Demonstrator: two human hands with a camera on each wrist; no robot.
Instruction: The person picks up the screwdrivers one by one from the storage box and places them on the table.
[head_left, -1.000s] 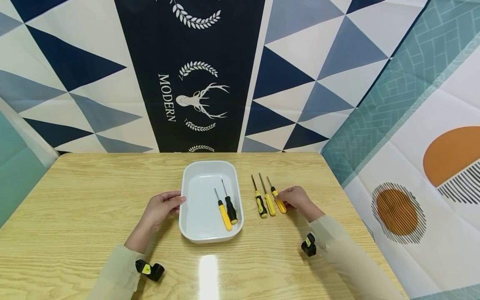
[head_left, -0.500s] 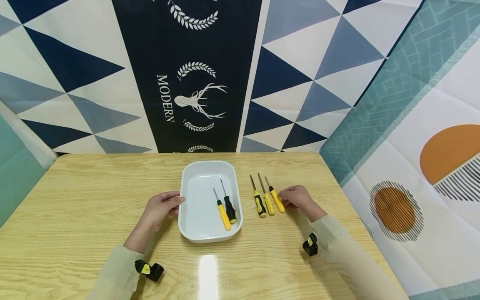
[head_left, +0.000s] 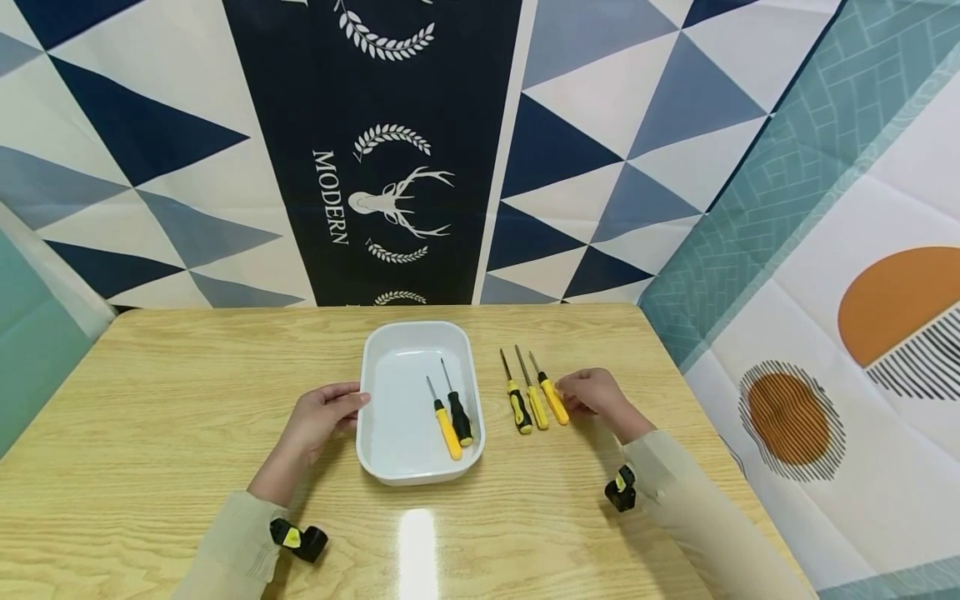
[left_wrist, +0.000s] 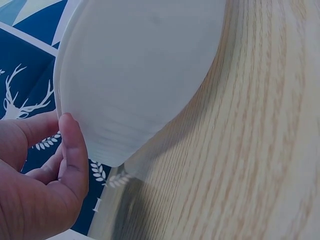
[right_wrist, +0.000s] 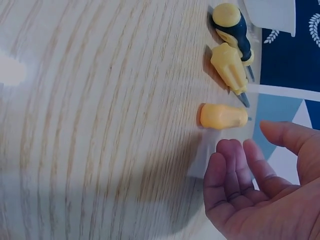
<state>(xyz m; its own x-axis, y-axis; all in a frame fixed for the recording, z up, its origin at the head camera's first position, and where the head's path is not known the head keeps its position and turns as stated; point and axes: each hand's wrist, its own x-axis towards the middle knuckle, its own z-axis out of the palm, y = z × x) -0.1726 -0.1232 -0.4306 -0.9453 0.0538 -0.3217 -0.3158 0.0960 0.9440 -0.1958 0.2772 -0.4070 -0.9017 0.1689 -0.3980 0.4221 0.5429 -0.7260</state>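
My left hand [head_left: 321,421] pinches the left rim of a white plastic tray [head_left: 386,450], thumb at the rim and fingers against the outer wall [left_wrist: 140,75]. Inside the tray, toward its right side, lie a yellow-handled screwdriver [head_left: 448,432] and a black-handled screwdriver [head_left: 461,421]. On the table to the right, three screwdrivers lie side by side: a yellow-and-black one [head_left: 519,408], a yellow one [head_left: 537,408] and an orange-yellow one [head_left: 555,404]. Just right of the last handle is my right hand [head_left: 596,396], fingers loosely bent and holding nothing; the right wrist view shows a gap before the handle [right_wrist: 223,116].
The wooden table [head_left: 187,400] ends at a patterned backdrop [head_left: 405,167] behind, with another printed cloth [head_left: 795,417] on the right. Black wrist cameras sit on the left cuff [head_left: 300,540] and the right cuff [head_left: 621,490]. Light glares off the front of the table.
My right hand has come off the orange-yellow screwdriver's handle and shifted slightly right of it. The left hand stays at the tray's rim. The screwdrivers keep their places.
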